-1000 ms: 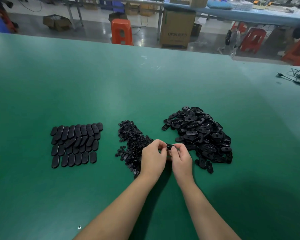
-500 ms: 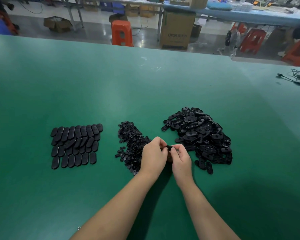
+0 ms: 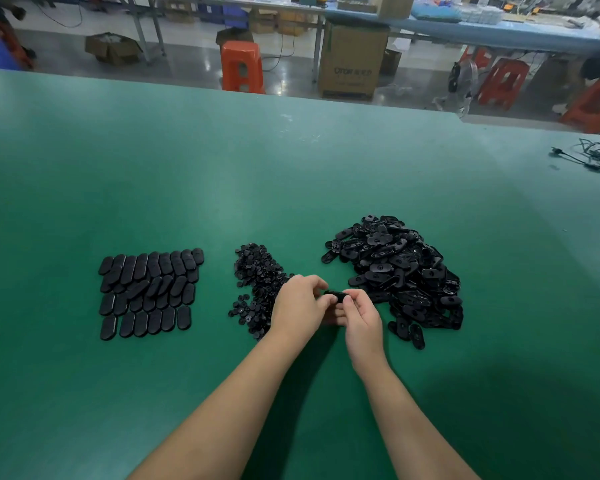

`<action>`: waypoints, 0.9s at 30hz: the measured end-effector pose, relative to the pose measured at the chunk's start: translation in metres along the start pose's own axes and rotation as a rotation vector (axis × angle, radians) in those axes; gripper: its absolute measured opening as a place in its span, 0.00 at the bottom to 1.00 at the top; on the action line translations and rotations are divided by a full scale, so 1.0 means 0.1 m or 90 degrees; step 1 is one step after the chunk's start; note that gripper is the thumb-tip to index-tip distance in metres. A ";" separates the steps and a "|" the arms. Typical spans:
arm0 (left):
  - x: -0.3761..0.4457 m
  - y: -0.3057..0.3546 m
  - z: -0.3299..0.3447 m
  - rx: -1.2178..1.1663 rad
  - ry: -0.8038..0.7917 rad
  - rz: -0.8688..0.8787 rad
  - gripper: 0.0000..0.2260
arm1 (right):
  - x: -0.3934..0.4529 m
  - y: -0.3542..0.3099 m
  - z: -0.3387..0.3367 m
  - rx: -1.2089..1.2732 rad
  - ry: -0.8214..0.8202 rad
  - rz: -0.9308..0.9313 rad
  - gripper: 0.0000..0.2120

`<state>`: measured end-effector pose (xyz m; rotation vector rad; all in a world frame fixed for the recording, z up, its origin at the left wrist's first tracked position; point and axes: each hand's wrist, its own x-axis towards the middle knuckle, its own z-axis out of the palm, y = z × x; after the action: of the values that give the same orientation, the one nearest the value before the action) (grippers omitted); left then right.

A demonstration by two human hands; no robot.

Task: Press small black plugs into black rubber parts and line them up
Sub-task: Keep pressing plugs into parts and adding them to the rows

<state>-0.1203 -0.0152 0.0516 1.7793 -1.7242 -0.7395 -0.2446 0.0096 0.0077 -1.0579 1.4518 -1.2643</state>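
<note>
Hands meet above a green tabletop (image 3: 291,174): left hand (image 3: 300,304) and right hand (image 3: 361,315) both pinch one black rubber part (image 3: 336,295) between plug pile (image 3: 257,282) and parts heap (image 3: 395,271). Light and flexible, probably best gripped by its ends.

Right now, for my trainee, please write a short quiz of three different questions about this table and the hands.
1. True or false: both hands hold one black rubber part between them.
2. What lies furthest to the person's left? A) pile of small plugs B) lined-up rows of parts C) loose heap of rubber parts
3. Fill in: the table mat is ____ in colour.

Key: 1 true; 2 B; 3 green.
</note>
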 end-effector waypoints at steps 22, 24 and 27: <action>-0.08 0.03 0.10 -0.054 0.050 0.013 0.03 | 0.02 0.08 0.00 -0.045 0.008 -0.026 0.07; -0.08 0.02 0.10 -0.054 0.041 0.015 0.03 | 0.02 0.09 0.00 -0.055 0.012 -0.030 0.07; -0.08 0.02 0.09 -0.034 0.033 0.021 0.03 | 0.02 0.10 0.00 -0.079 0.019 -0.031 0.08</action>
<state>-0.1283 -0.0078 0.0474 1.7152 -1.6798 -0.7135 -0.2458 0.0084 -0.0020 -1.1668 1.5519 -1.2423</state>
